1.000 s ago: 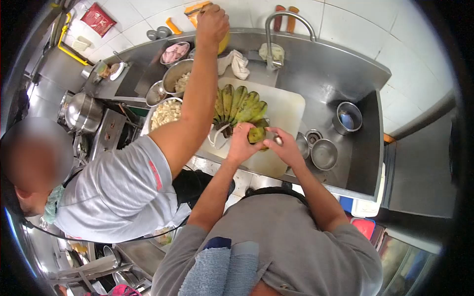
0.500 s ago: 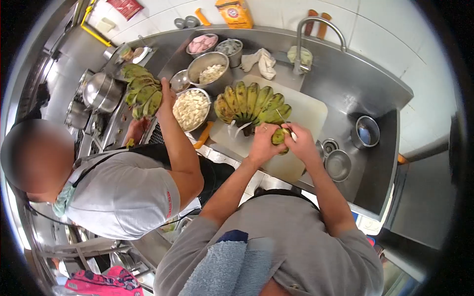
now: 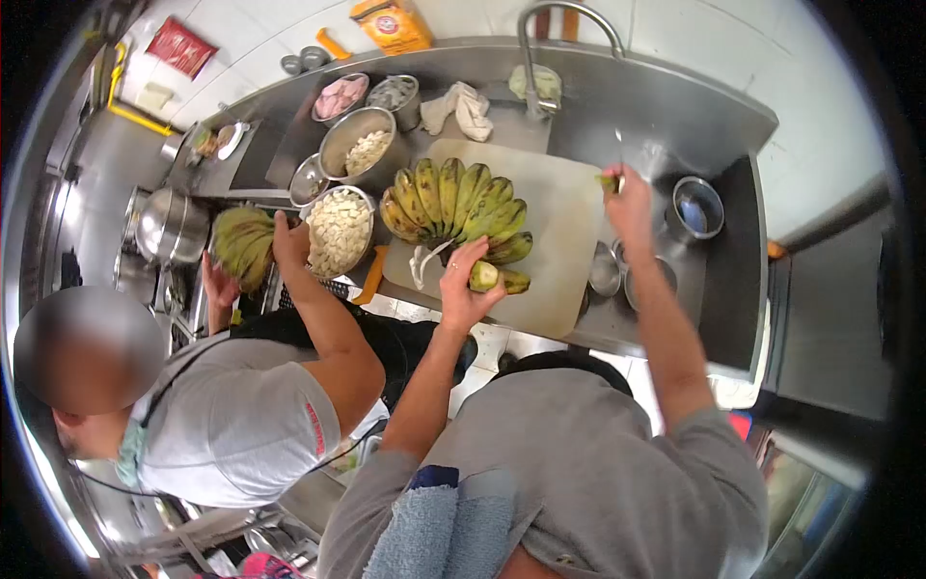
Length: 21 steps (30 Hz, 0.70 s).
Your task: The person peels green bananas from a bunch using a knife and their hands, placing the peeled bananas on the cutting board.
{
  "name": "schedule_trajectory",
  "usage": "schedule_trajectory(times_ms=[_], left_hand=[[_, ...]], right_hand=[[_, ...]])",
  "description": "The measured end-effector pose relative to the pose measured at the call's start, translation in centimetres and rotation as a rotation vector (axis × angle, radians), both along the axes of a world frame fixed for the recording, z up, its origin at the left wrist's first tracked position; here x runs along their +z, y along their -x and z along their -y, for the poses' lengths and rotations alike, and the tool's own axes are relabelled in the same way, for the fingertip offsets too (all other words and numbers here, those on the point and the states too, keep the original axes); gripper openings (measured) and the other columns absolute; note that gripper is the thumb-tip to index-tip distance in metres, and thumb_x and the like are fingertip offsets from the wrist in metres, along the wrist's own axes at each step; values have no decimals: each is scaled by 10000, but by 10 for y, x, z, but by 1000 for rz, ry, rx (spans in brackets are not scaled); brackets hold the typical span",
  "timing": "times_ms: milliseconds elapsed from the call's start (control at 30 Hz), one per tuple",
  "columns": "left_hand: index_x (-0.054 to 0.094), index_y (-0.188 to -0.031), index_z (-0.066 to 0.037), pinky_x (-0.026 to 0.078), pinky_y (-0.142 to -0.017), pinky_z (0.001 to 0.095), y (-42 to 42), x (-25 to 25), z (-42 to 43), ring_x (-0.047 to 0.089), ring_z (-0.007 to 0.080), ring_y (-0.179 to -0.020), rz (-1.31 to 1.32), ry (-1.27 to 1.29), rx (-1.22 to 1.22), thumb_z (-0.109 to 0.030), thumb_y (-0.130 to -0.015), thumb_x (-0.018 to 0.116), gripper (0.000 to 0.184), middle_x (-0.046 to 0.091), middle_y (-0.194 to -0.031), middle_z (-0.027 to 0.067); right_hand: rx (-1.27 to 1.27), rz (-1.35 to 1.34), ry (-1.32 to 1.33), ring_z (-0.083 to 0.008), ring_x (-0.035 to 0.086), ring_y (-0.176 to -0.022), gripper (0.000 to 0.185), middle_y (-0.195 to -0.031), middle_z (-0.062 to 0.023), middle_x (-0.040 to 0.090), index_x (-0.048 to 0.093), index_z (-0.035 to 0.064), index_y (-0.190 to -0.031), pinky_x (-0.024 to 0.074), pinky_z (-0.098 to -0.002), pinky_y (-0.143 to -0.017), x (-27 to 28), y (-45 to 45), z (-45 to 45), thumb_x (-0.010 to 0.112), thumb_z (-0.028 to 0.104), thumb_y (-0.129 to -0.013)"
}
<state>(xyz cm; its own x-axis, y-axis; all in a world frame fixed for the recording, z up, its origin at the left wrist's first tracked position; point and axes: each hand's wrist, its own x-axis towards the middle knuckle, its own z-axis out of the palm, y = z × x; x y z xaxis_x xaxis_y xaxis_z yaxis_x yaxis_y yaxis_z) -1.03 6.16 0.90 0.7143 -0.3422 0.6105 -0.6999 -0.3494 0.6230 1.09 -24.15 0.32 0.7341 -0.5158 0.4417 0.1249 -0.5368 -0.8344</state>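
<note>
On the white cutting board [image 3: 555, 241] lies a large bunch of green-yellow bananas [image 3: 453, 203] with a white tie at its stem. My left hand [image 3: 468, 289] is closed around a green banana [image 3: 484, 277] whose cut end shows pale, at the bunch's near side. Over the sink my right hand [image 3: 629, 207] is closed on a small knife [image 3: 618, 150], blade pointing away from me, with a piece of green peel [image 3: 608, 181] against it.
A co-worker [image 3: 231, 386] at the left holds another green banana bunch [image 3: 244, 246]. Bowls of pale cut pieces [image 3: 338, 232] stand left of the board. The sink [image 3: 719, 309] holds metal bowls beneath a faucet [image 3: 569, 14]. An orange-handled tool [image 3: 372, 275] lies nearby.
My right hand has moved from the banana out over the sink with the knife and peel. My left hand stays at the banana. The co-worker has brought a second bunch into view.
</note>
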Motion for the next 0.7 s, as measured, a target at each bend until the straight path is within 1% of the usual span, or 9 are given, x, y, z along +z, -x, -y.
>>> schedule_trajectory(times_ms=[67,167,267,367,467,567,633,667,700], left_hand=[[603,-1152,-28,490,-957,424,1,1,-2,631,341,-1084,-51,-16,-10,-43,-665,797,524,661,-1183,182],[590,-1099,-42,476,-954,436,-1,-1,11,599,347,-1093,-31,-44,0,-67,-673,823,486,640,-1181,177],[592,-1066,-58,451,-959,437,1,-4,19,558,339,-1097,10,-67,65,-100,-668,851,477,601,-1179,151],[586,-1060,-58,445,-959,434,6,-4,31,552,338,-1098,17,-76,131,-112,-663,860,486,585,-1164,146],[577,-1045,-55,454,-935,425,2,-8,29,561,334,-1068,6,-14,114,-92,-660,866,483,579,-1139,153],[575,-1076,-47,463,-915,379,-1,-10,17,578,278,-1021,-127,31,-3,-64,-687,856,480,587,-1102,139],[573,-1098,-42,463,-909,362,-1,-5,8,579,252,-1008,-252,29,-64,-56,-703,849,482,589,-1088,127],[571,-1131,-39,453,-919,342,-4,-4,3,564,223,-1028,-244,26,-127,-41,-737,827,470,582,-1095,107],[570,-1135,-39,451,-923,338,-7,-2,-1,561,218,-1034,-281,36,-169,-39,-745,821,464,580,-1103,103]], right_hand=[[137,-167,98,-258,616,-691,111,-773,-114,657,624,15,-933,497,-362,-661,26,15,25,629,13,-822],[320,-325,-231,-205,601,-652,153,-723,-77,640,620,19,-931,488,-341,-626,11,16,12,638,20,-779],[324,-612,-440,-124,565,-641,211,-723,-28,599,600,52,-932,450,-286,-584,5,32,-6,688,79,-742],[374,-546,-376,-137,562,-626,252,-748,-45,605,602,52,-946,451,-292,-575,-32,31,-17,700,107,-721],[346,-513,-332,-188,633,-728,263,-798,-95,660,646,31,-979,510,-341,-673,-8,20,-30,704,121,-738],[219,-348,148,-205,669,-790,282,-864,-94,691,669,26,-1009,529,-359,-723,-12,12,-29,725,149,-762],[164,-339,119,-189,684,-825,275,-901,-88,705,679,29,-1043,533,-348,-733,-1,22,-36,720,159,-804],[140,-334,109,-181,691,-843,272,-919,-84,712,684,30,-1060,535,-342,-738,6,30,-40,717,164,-825],[305,-357,-103,-165,690,-822,258,-930,-92,712,681,24,-1075,536,-333,-726,11,39,-51,695,173,-865]])
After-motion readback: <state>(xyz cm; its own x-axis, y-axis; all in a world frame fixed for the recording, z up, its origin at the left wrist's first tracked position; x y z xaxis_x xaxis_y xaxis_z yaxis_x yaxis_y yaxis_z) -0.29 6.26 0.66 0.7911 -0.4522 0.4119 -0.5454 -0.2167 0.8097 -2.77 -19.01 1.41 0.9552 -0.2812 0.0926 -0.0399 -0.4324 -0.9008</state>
